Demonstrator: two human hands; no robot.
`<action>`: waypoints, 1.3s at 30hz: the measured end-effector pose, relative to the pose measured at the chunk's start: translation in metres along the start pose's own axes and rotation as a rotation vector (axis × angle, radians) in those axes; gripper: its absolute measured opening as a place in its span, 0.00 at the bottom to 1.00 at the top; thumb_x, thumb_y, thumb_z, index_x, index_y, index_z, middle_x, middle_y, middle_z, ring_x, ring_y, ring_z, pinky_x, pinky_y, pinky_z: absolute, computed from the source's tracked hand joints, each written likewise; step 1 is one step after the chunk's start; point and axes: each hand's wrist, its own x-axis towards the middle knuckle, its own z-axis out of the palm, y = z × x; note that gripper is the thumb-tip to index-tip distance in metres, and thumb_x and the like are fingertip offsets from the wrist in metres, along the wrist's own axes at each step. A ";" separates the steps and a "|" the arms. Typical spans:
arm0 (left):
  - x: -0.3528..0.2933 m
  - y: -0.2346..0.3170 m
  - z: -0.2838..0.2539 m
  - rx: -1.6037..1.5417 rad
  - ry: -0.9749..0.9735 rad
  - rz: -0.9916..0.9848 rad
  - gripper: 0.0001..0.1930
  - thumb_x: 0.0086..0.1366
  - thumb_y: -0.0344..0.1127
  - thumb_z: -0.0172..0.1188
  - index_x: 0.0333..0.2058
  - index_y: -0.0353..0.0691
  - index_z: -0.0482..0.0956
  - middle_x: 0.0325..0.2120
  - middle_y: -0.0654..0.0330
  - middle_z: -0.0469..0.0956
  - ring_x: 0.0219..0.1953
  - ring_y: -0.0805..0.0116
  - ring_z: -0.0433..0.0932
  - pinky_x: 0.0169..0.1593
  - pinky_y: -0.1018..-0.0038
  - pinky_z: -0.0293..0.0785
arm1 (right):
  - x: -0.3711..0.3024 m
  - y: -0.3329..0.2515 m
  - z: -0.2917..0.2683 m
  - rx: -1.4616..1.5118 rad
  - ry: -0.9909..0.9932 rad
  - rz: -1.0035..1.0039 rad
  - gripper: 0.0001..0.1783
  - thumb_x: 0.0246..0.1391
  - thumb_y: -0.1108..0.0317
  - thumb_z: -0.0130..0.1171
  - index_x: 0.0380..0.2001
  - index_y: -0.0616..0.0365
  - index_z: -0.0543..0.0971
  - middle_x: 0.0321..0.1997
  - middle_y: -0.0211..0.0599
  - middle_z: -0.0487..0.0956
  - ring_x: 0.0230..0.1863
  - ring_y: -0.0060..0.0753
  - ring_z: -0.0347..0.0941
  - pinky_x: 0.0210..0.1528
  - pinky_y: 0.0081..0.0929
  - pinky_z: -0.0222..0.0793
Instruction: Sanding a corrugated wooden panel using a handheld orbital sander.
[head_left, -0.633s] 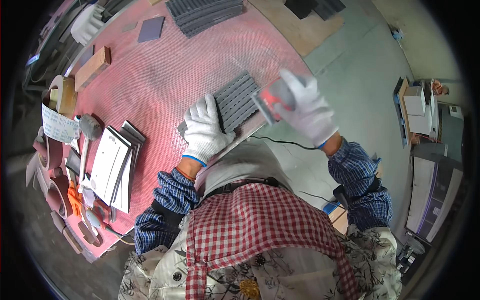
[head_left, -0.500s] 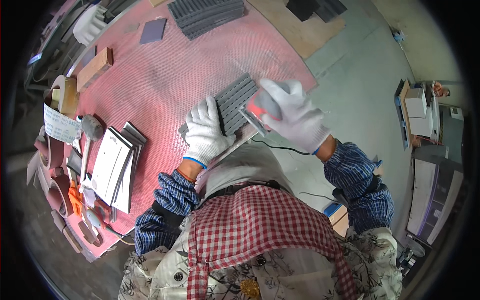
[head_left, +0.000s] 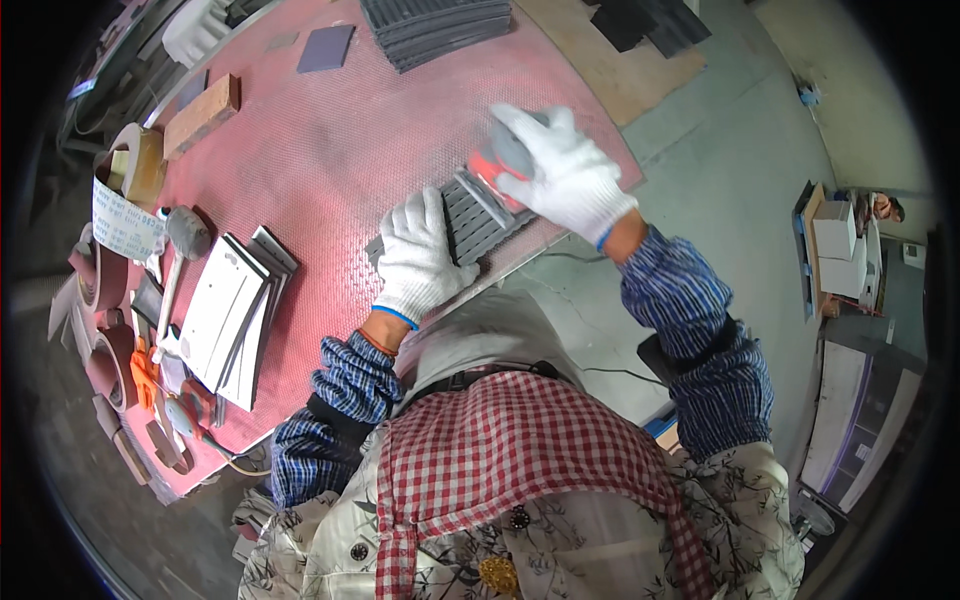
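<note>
A dark grey panel with rows of slots (head_left: pixel 470 228) lies at an angle near the table's front edge. My left hand (head_left: pixel 418 248), in a white knitted glove, presses down on its left part with fingers stretched out and the thumb toward the near edge. My right hand (head_left: pixel 575 170), gloved too, is wrapped round a red and grey power sander (head_left: pixel 497 160). The sander's flat pad rests on or just over the panel's right part; the exact contact I cannot make out. My hands cover parts of the panel and the sander.
A stack of grey slotted panels (head_left: pixel 437 32) stands at the far side of the pink table (head_left: pixel 330 130). Leftward are a wooden block (head_left: pixel 203 115), tape rolls (head_left: pixel 143 165), a mallet (head_left: pixel 186 235), white-faced plates (head_left: pixel 225 315) and orange-handled scissors (head_left: pixel 145 378). A cord hangs at the right.
My right hand has moved the sander farther away and slightly left over the panel. My left hand stays pressed on the panel. The view has shifted slightly.
</note>
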 end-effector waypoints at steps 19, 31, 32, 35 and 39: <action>-0.080 -0.063 0.010 -0.389 0.212 0.047 0.78 0.32 0.43 0.87 0.75 0.36 0.38 0.68 0.38 0.56 0.70 0.37 0.59 0.71 0.52 0.61 | -0.036 0.006 -0.010 0.095 0.112 0.190 0.46 0.46 0.56 0.74 0.69 0.39 0.67 0.62 0.57 0.68 0.56 0.62 0.77 0.58 0.45 0.77; -0.094 -0.090 0.044 -0.672 0.137 -0.072 0.75 0.35 0.44 0.87 0.74 0.31 0.40 0.68 0.37 0.57 0.71 0.40 0.59 0.72 0.57 0.61 | -0.030 -0.125 0.018 0.030 -0.109 -0.024 0.42 0.48 0.56 0.72 0.67 0.37 0.69 0.57 0.49 0.68 0.52 0.56 0.79 0.51 0.48 0.80; -0.093 -0.090 0.045 -0.648 0.141 -0.060 0.74 0.36 0.45 0.87 0.74 0.31 0.41 0.68 0.37 0.57 0.71 0.40 0.60 0.72 0.57 0.62 | -0.032 -0.133 0.022 0.031 -0.112 -0.024 0.42 0.48 0.56 0.72 0.67 0.37 0.69 0.57 0.49 0.68 0.52 0.56 0.79 0.51 0.48 0.80; -0.090 -0.095 0.056 -0.800 0.087 -0.087 0.71 0.39 0.47 0.86 0.73 0.31 0.44 0.67 0.38 0.59 0.70 0.41 0.61 0.71 0.57 0.63 | -0.035 -0.143 0.028 0.049 -0.143 -0.120 0.41 0.48 0.56 0.72 0.67 0.36 0.69 0.57 0.48 0.69 0.50 0.56 0.79 0.50 0.48 0.80; -0.085 -0.090 0.048 -0.741 0.135 -0.066 0.70 0.38 0.50 0.85 0.72 0.33 0.46 0.65 0.39 0.60 0.69 0.42 0.62 0.71 0.56 0.64 | -0.042 -0.126 0.024 0.042 -0.074 -0.089 0.43 0.47 0.55 0.73 0.67 0.34 0.68 0.58 0.49 0.70 0.50 0.56 0.80 0.49 0.48 0.81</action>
